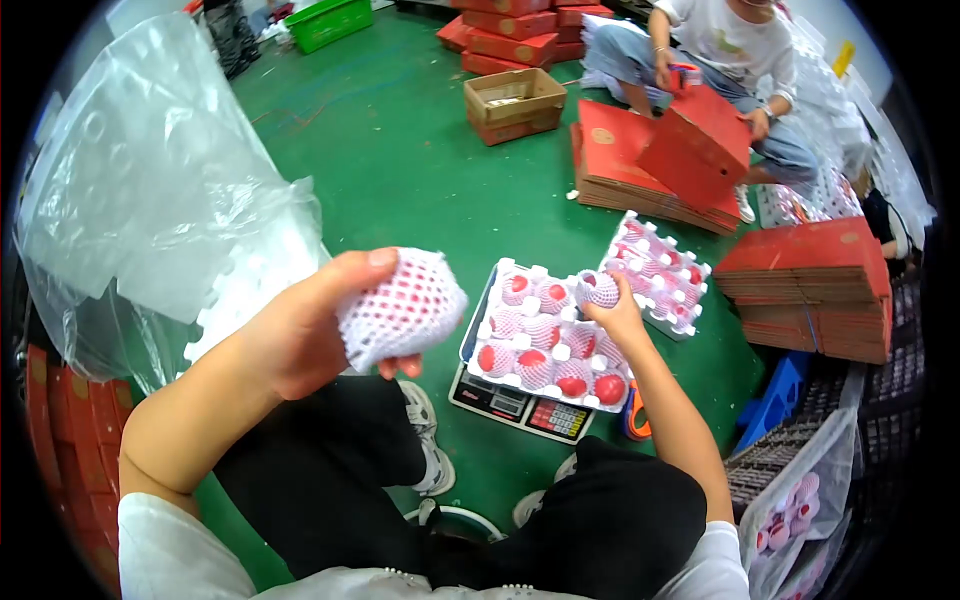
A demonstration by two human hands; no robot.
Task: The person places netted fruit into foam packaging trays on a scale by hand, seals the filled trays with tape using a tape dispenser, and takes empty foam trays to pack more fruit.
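My left hand is raised close to the camera, its fingers closed around a red fruit in a white foam net. Over the far right corner of a white foam tray, my right hand grips another netted fruit. Rows of red fruits in pinkish foam nets fill the tray; which kind of fruit cannot be made out. Beneath the tray is a digital scale with a display and keypad. An orange tape dispenser lies by its right side, partly hidden by my right arm.
A second filled fruit tray lies beyond the first. Flattened red cartons are stacked at right. Another person handles a red box. Clear plastic covers foam trays at left. An open cardboard box stands farther back.
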